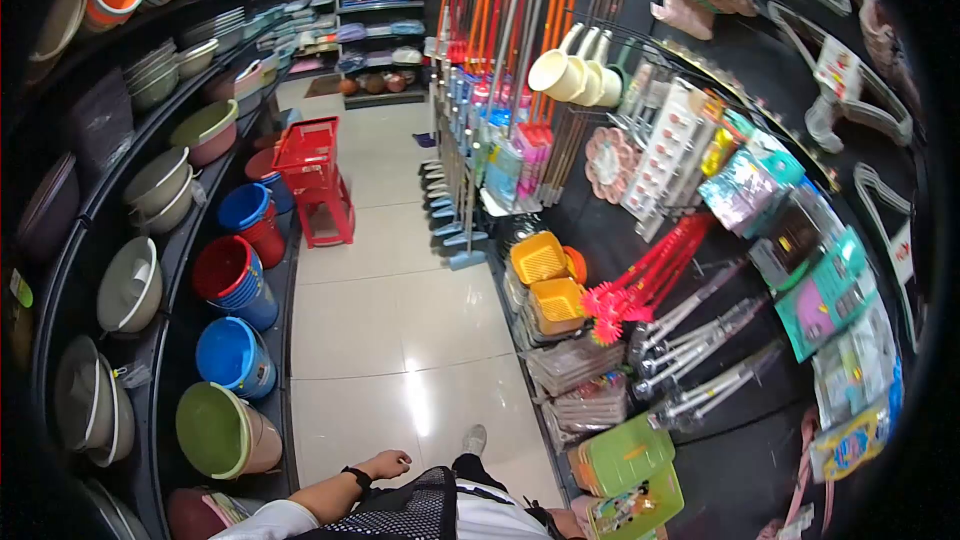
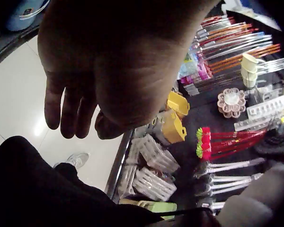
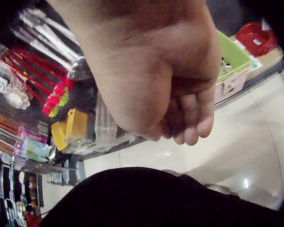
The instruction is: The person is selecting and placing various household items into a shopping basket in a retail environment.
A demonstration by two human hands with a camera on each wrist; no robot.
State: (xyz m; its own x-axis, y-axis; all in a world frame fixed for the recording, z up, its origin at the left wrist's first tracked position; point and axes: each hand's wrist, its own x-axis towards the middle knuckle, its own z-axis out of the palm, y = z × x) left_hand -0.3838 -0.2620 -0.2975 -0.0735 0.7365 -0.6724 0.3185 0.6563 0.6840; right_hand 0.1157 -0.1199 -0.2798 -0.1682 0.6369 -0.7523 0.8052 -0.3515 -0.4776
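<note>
Fig. 1 | left hand (image 1: pixel 386 463) hangs slack over the floor (image 1: pixel 400 340), fingers loose, empty | right hand (image 3: pixel 156 80) loosely curled, empty (both idle), near green trays (image 1: pixel 625 455) on the lowest shelf | risk: a swinging arm in this narrow aisle may knock the trays or yellow baskets (image 1: pixel 540 260) down.

Aisle: we've got open floor (image 1: pixel 400 340) under our left hand (image 1: pixel 385 464), bare tiles between both shelf rows | left: buckets (image 1: pixel 235 355) bulge past the shelf edge | right: red brushes (image 1: pixel 640 285) and yellow baskets (image 1: pixel 545 275) jut out | ahead: red trolley (image 1: pixel 318 180) and mops (image 1: pixel 455 230) pinch the lane
</note>
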